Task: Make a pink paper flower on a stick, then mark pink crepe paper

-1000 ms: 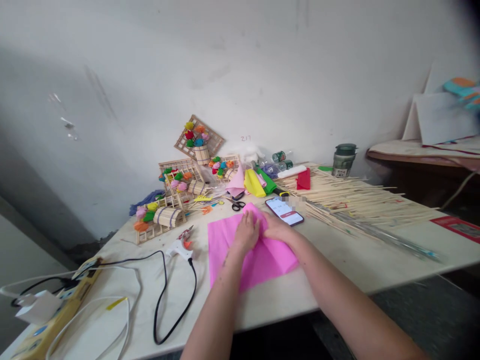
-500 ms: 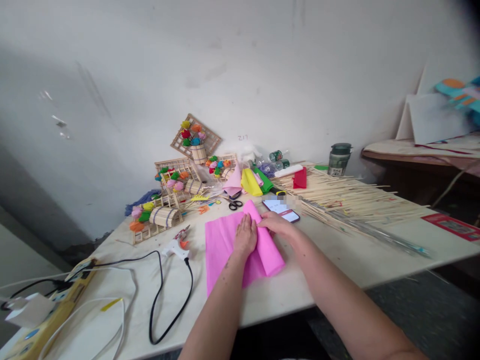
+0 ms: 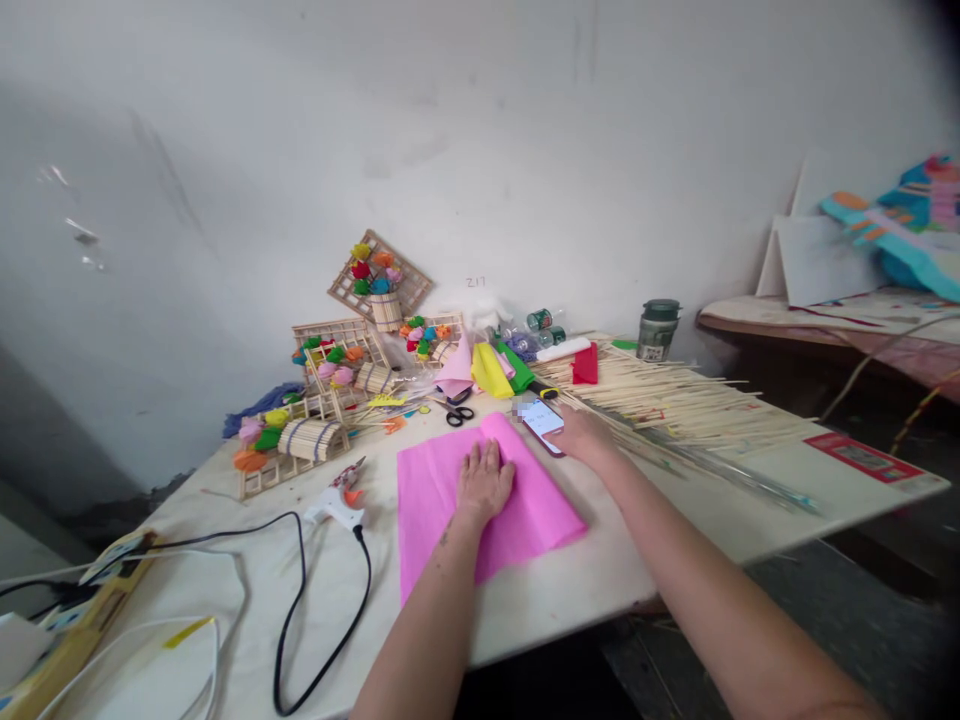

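A sheet of pink crepe paper (image 3: 431, 500) lies on the table in front of me, its right part folded over in a loose, flattened roll. My left hand (image 3: 484, 485) rests on the paper with its fingers spread, pressing it down. To the right, my right hand (image 3: 586, 437) is at the smartphone (image 3: 538, 420), with a finger over the lower part of its lit screen. The hand covers the phone's right side, and some of its fingers are hidden. Black-handled scissors (image 3: 459, 415) lie just beyond the paper.
Left of the paper lies a white glue gun (image 3: 337, 505) with a black cord, near a yellow power strip (image 3: 105, 620). Behind stand stick lattices with paper flowers (image 3: 311, 440). Folded yellow paper (image 3: 491, 370), thin wooden sticks (image 3: 675, 390) and a green-lidded cup (image 3: 658, 330) are farther back.
My right hand has left the pink roll and moved over to the phone. The roll has loosened and flattened toward the right. My left hand has spread its fingers on the paper.
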